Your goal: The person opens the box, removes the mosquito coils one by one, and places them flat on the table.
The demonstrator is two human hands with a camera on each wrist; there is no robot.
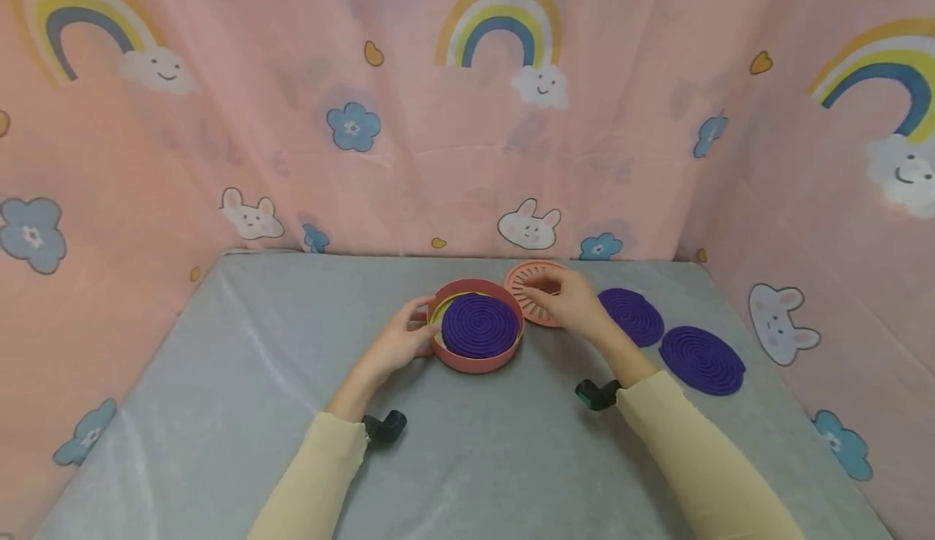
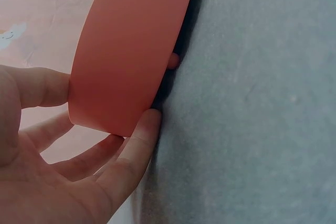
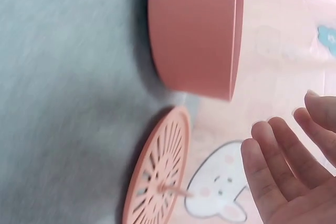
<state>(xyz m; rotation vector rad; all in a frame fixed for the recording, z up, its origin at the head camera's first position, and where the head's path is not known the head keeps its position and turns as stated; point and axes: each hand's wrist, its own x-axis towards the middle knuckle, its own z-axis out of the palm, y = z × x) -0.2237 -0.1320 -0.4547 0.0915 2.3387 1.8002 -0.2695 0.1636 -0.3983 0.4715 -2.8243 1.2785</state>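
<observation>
the evenly round, shallow pink box sits mouth-up on the grey table, purple coil inside, left hand gripping its side, right hand loose over the slotted disc.

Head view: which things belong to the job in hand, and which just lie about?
Likely in the job:
pink container, held by the left hand
purple coil inside it
slotted disc, near the right hand

Apparently lying about:
farther loose coil
nearer loose coil
</observation>
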